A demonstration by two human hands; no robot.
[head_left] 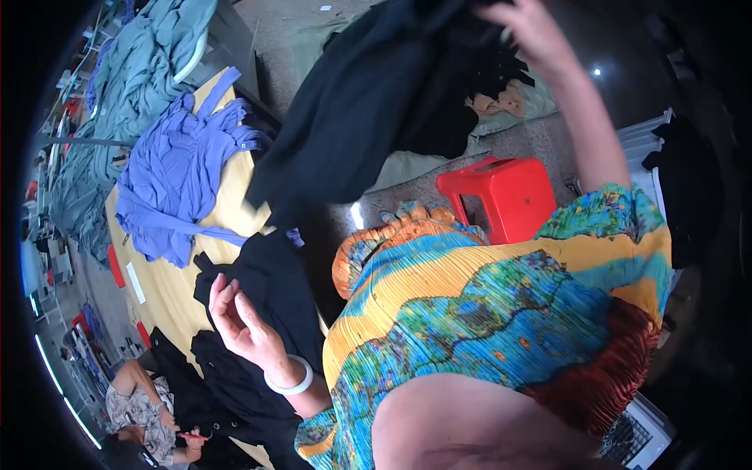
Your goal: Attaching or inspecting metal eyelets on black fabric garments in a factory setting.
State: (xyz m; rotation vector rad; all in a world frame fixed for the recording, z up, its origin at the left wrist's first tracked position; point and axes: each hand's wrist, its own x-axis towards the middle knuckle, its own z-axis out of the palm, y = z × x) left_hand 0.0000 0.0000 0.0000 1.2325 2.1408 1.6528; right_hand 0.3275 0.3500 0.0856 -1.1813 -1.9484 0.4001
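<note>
My right hand [529,31], reaching far forward, grips the edge of a black garment [360,102]. The garment hangs stretched across the far middle, blurred by motion, its lower end over the table edge. My left hand [247,325], a white bangle on its wrist, is raised palm up with fingers apart and nothing in it. Beneath and beside it lies another black garment [270,274] on the pale wooden table [168,294]. Which part of the garment my right fingers hold is too blurred to tell.
Purple garments [176,172] lie heaped on the table, with grey-green garments [149,70] piled beyond. A red plastic stool [505,196] stands on the floor ahead. At the lower left a co-worker [145,407] holds a small red tool [194,436] near more black garments [227,384].
</note>
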